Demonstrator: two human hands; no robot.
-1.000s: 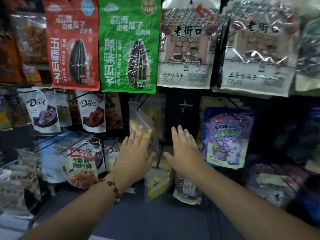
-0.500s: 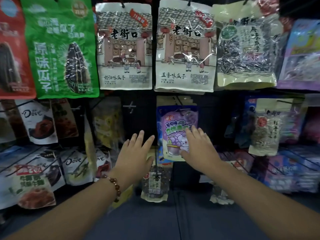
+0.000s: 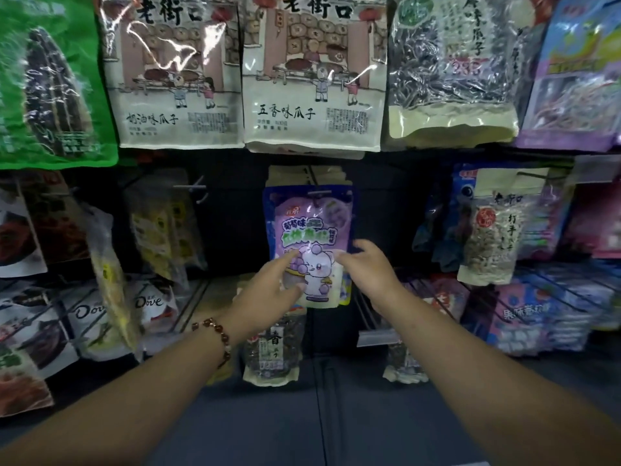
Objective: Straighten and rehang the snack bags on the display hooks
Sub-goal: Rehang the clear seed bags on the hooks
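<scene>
A dark display wall (image 3: 228,210) carries rows of hanging snack bags, with a purple bag (image 3: 311,230) on a hook (image 3: 317,194) at the centre. The left hand (image 3: 268,285) reaches its straight fingers onto the bag's lower left front, a bead bracelet (image 3: 218,334) on its wrist. The right hand (image 3: 366,272) touches the bag's lower right edge with loosely extended fingers; I cannot tell whether it pinches.
</scene>
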